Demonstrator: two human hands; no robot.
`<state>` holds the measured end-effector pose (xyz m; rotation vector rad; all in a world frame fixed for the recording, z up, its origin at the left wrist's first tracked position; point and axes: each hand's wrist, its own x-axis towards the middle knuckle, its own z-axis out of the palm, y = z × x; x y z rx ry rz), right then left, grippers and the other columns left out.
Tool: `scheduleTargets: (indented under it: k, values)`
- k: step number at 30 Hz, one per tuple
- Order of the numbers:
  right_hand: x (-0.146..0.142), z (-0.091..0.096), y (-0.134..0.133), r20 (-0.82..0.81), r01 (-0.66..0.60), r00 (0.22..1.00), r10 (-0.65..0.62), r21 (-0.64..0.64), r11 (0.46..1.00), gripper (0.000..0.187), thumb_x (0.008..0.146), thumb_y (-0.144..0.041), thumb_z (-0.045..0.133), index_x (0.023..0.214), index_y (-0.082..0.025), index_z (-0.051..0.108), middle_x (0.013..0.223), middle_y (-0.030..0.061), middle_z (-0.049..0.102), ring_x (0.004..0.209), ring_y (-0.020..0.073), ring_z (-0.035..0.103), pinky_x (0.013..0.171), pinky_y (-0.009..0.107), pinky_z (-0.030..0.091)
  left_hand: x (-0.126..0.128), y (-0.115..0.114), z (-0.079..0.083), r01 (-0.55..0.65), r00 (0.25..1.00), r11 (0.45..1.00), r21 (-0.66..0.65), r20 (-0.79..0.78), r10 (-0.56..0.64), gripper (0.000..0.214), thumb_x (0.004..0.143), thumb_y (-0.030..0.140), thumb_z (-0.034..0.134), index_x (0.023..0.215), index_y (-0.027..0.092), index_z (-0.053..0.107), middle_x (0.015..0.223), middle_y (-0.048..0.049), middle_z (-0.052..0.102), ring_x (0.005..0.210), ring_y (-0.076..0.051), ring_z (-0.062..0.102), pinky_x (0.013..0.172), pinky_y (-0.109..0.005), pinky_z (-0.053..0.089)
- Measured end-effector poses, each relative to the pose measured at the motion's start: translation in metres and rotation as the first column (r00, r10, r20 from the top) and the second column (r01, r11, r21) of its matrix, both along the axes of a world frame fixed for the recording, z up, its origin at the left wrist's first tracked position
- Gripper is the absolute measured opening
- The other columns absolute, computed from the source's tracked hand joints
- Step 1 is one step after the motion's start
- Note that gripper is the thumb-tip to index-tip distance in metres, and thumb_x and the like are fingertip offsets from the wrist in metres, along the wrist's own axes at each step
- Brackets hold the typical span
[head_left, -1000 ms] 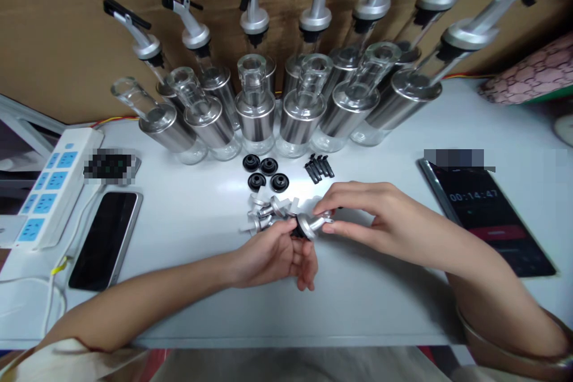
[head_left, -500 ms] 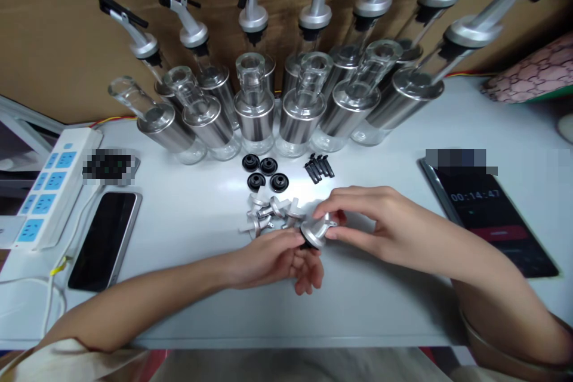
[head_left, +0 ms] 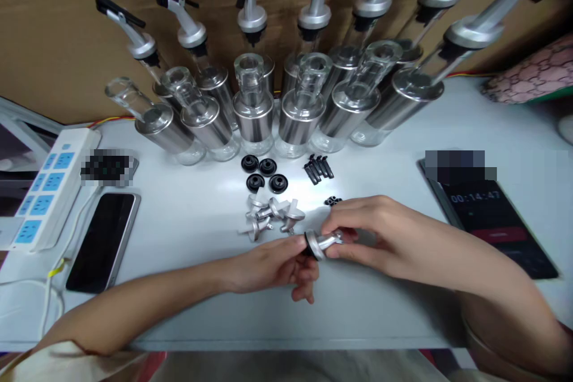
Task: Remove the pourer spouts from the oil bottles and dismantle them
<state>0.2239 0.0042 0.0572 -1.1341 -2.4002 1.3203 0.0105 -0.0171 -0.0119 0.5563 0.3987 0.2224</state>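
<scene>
Both my hands meet over the middle of the white table [head_left: 188,286]. My right hand [head_left: 380,233] pinches a silver pourer spout [head_left: 323,243] by its tube. My left hand [head_left: 280,264] has fingertips closed on the black rubber stopper at the spout's base. Just behind lies a small pile of silver spouts [head_left: 271,215]. Further back lie black rubber stoppers [head_left: 264,173], black small caps [head_left: 319,168] and a tiny black part [head_left: 332,200].
Several glass-and-steel bottles [head_left: 253,110] stand along the back, some with pourers fitted. A phone [head_left: 102,239] and a power strip [head_left: 42,191] lie at the left. A timer phone [head_left: 496,221] lies at the right. A pink cloth [head_left: 528,77] sits at the far right.
Both hands have drawn the spout towards me, away from the pile. The tiny black part behind my right hand is now uncovered.
</scene>
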Motion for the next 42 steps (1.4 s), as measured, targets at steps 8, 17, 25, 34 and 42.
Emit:
scheduleTargets:
  k: [8, 17, 25, 34, 42]
  values:
    - [-0.006, 0.004, 0.000, 0.091, -0.039, 0.995, 0.034, 0.059, 0.998, 0.035, 0.097, -0.036, 0.045, 0.068, -0.019, 0.055, 0.061, -0.0016, 0.056, 0.059, 0.0121, 0.051, 0.061, 0.027, 0.032, 0.000, 0.002, 0.005, -0.015, 0.999, 0.998, 0.056, 0.031, 0.014, 0.051, 0.084, 0.064, 0.054, 0.070, 0.016, 0.045, 0.063, 0.0083, 0.035, 0.050, -0.004, 0.037, 0.068, -0.029, 0.041]
    - [-0.004, 0.008, -0.003, 0.138, -0.049, 0.990, 0.029, 0.146, 0.988, 0.036, 0.097, -0.035, 0.044, 0.065, -0.019, 0.047, 0.052, -0.0046, 0.048, 0.050, 0.0091, 0.045, 0.056, 0.027, 0.024, -0.003, 0.000, 0.008, -0.028, 0.998, 0.947, 0.319, -0.050, 0.046, 0.048, 0.089, 0.062, 0.046, 0.071, 0.018, 0.041, 0.062, 0.0061, 0.040, 0.053, -0.006, 0.037, 0.058, -0.027, 0.031]
    - [-0.001, 0.008, -0.003, 0.133, -0.021, 0.991, 0.011, 0.076, 0.997, 0.043, 0.098, -0.038, 0.041, 0.060, -0.018, 0.041, 0.048, -0.0060, 0.037, 0.045, 0.0077, 0.037, 0.053, 0.027, 0.023, -0.004, 0.002, 0.015, 0.010, 0.996, 0.923, 0.384, -0.082, 0.023, 0.046, 0.091, 0.061, 0.042, 0.073, 0.018, 0.042, 0.066, 0.0034, 0.046, 0.056, -0.007, 0.040, 0.060, -0.027, 0.033]
    - [0.001, 0.008, -0.001, 0.105, -0.013, 0.994, 0.013, -0.002, 1.000, 0.046, 0.099, -0.043, 0.038, 0.060, -0.019, 0.040, 0.048, -0.0064, 0.036, 0.045, 0.0077, 0.036, 0.053, 0.027, 0.024, -0.005, 0.002, 0.013, 0.015, 0.996, 0.910, 0.413, -0.084, 0.022, 0.044, 0.091, 0.059, 0.044, 0.075, 0.018, 0.043, 0.065, 0.0046, 0.043, 0.057, -0.008, 0.041, 0.064, -0.027, 0.039]
    - [0.006, 0.006, 0.002, -0.015, 0.116, 0.993, -0.117, -0.017, 0.993, 0.035, 0.100, -0.038, 0.036, 0.075, -0.020, 0.053, 0.063, -0.0035, 0.050, 0.059, 0.0110, 0.048, 0.060, 0.025, 0.036, -0.002, 0.006, 0.008, 0.026, 0.999, 0.981, 0.195, -0.031, -0.020, 0.046, 0.093, 0.052, 0.039, 0.061, 0.021, 0.030, 0.055, 0.0085, 0.029, 0.049, -0.007, 0.038, 0.071, -0.030, 0.044]
